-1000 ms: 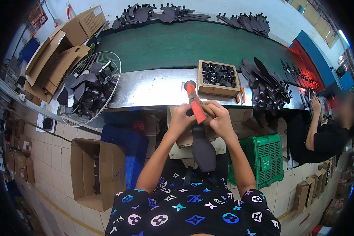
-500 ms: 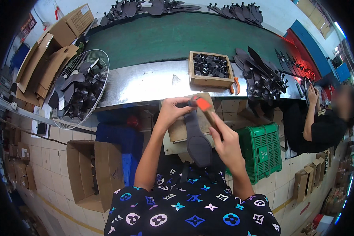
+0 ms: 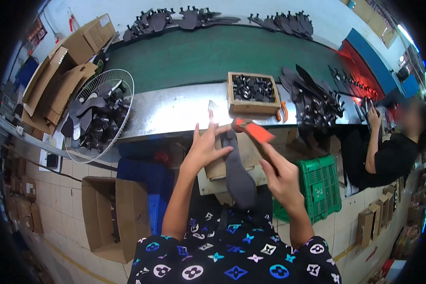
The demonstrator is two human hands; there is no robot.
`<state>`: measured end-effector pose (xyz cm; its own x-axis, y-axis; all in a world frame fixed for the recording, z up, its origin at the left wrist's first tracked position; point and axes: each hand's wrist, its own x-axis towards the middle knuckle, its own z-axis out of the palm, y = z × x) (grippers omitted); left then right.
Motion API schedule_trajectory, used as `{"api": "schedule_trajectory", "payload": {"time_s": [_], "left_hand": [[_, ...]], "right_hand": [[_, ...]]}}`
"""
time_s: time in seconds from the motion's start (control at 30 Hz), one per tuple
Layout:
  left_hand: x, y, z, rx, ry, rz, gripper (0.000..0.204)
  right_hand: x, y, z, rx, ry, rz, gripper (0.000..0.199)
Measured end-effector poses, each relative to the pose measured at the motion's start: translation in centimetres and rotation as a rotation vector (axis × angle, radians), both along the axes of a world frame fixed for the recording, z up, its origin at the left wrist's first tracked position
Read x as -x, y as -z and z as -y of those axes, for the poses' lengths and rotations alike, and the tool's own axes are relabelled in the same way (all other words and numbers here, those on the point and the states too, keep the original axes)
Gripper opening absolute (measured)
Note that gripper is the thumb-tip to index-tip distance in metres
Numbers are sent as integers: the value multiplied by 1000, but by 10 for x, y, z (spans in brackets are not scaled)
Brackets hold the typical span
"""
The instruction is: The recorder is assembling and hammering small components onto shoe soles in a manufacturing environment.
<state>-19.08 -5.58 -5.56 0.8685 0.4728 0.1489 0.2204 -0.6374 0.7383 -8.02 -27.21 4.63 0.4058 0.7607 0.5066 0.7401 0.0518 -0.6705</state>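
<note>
A dark grey shoe sole (image 3: 241,182) lies lengthwise before me, its wide toe end nearest my body. Under its narrow far end is a worn pale block (image 3: 216,173). My left hand (image 3: 206,147) is open beside that end, fingers spread, with the thumb at the sole's edge. Gripped by its handle in my right hand (image 3: 283,177) is a hammer with a red-orange part (image 3: 259,132). The hammer's dark head is over the sole's heel end and hides part of it.
Beyond, a wooden box (image 3: 254,109) of small black pieces stands on the metal ledge by orange-handled pliers (image 3: 282,112). A wire basket (image 3: 128,111) of soles is left, a pile of heeled soles (image 3: 312,94) right. A green crate (image 3: 321,189) and a co-worker (image 3: 388,151) are at right.
My left hand has let go of the sole's heel end and spread its fingers. The hammer and my right hand have shifted slightly right. The whole view has tilted a little.
</note>
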Motion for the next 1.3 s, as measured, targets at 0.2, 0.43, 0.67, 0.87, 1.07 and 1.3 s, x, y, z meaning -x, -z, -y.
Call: {"api": "schedule_trajectory", "payload": {"time_s": [0.2,0.43,0.67,0.87,1.07,1.3], "left_hand": [[-3,-12,0,-56,29,-58,89],[9,0,3,-139,130,353,27],[66,-98,98,588,307,177,17],[78,-123,125,926,313,123,24],[81,-123,134,1205,466,91,32],[85,-119,139,1291,550,89,35]], "right_hand": [[11,-4,19,-123,2,-85,32],[-2,-7,14,-28,40,-160,36],[-34,38,-7,240,-83,317,45],[4,5,8,23,-648,-720,56],[29,-12,28,70,-757,-1077,45],[32,0,18,-29,-906,-1013,50]]}}
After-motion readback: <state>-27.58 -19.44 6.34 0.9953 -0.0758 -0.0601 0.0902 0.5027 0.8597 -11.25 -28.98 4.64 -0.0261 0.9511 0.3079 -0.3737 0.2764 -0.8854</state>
